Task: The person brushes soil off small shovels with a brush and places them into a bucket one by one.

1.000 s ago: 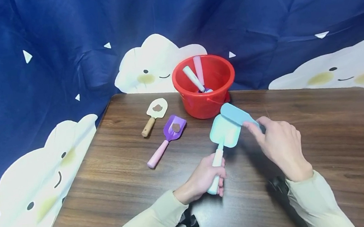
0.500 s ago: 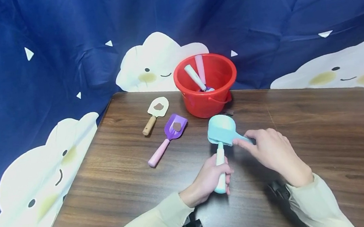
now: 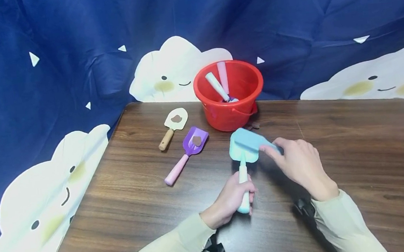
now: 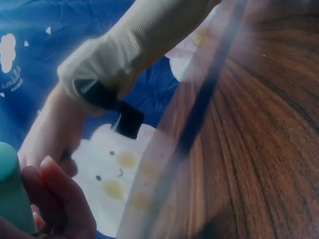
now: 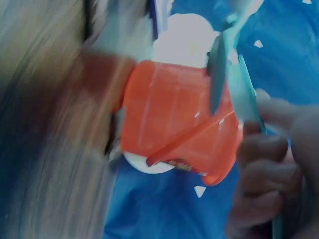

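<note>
My left hand (image 3: 229,200) grips the pale handle of a mint-green toy shovel (image 3: 235,152), its broad blade pointing away from me above the table. In the left wrist view the curled fingers (image 4: 67,199) lie beside the mint handle end (image 4: 12,199). With thumb and fingers, my right hand (image 3: 302,166) holds a light-blue toy shovel (image 3: 253,139) near its narrow end. Its flat blade lies across the mint blade; whether they touch I cannot tell. The right wrist view is blurred but shows the fingers (image 5: 266,174) curled round the blue shovel (image 5: 244,97).
A red bucket (image 3: 231,116) with a white and a pink handle inside stands at the back. Left of it lie a cream shovel (image 3: 181,124) and a purple shovel (image 3: 189,146), each with a brown patch. Small dark pieces (image 3: 254,126) lie by the bucket.
The blue shovel has moved left and nearer me, from the mint blade's far right corner to across it. It tipped over the blade half a second ago. Both hands keep their hold.
</note>
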`<action>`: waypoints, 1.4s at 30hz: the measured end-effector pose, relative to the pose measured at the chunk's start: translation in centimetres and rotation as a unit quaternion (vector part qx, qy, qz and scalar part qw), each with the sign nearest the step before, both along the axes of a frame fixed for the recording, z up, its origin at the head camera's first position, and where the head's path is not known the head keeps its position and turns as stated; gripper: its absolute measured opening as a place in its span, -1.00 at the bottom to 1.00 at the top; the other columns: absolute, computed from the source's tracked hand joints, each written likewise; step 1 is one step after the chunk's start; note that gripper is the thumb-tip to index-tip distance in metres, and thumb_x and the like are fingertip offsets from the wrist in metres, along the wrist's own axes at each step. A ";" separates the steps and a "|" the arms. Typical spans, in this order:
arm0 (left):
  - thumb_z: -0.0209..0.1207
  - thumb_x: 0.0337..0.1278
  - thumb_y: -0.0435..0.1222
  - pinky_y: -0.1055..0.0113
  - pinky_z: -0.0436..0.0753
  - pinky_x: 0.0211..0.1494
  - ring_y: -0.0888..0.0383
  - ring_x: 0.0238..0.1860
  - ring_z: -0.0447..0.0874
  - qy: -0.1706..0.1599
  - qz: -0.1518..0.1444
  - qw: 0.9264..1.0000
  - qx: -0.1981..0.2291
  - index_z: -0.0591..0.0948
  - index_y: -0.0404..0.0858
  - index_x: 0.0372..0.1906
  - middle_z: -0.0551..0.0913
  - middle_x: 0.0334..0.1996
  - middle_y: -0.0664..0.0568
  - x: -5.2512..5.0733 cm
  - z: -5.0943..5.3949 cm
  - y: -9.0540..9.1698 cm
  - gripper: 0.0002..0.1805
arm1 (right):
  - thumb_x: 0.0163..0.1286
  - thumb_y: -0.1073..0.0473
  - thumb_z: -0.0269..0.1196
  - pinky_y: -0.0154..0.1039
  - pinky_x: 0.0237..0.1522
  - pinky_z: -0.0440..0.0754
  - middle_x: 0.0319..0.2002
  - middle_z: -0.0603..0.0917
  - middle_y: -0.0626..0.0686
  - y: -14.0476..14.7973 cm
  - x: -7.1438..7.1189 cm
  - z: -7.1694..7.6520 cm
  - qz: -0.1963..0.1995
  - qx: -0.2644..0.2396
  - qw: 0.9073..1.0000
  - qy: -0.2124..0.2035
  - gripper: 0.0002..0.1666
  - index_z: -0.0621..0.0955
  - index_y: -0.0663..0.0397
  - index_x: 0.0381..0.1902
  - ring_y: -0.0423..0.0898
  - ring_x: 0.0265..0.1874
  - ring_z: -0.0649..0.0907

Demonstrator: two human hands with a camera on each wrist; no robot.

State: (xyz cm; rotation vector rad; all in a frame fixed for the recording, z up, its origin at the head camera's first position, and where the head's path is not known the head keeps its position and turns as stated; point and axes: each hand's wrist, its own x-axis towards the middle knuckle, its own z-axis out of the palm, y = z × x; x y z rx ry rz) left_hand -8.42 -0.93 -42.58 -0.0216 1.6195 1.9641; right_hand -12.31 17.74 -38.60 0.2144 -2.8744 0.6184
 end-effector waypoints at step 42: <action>0.03 -0.24 -0.49 0.41 0.45 -0.78 0.21 -0.81 0.32 -0.017 -0.046 0.999 0.008 0.32 -0.18 -0.39 0.35 -0.79 0.10 -0.3 0.6 -1.4 -0.77 | 0.26 -0.19 0.27 -0.21 -0.71 0.30 -0.80 0.44 -0.06 0.6 -0.7 -0.8 0.009 -0.007 0.997 0.081 -0.61 0.65 0.02 -0.36 -0.03 -0.72 0.45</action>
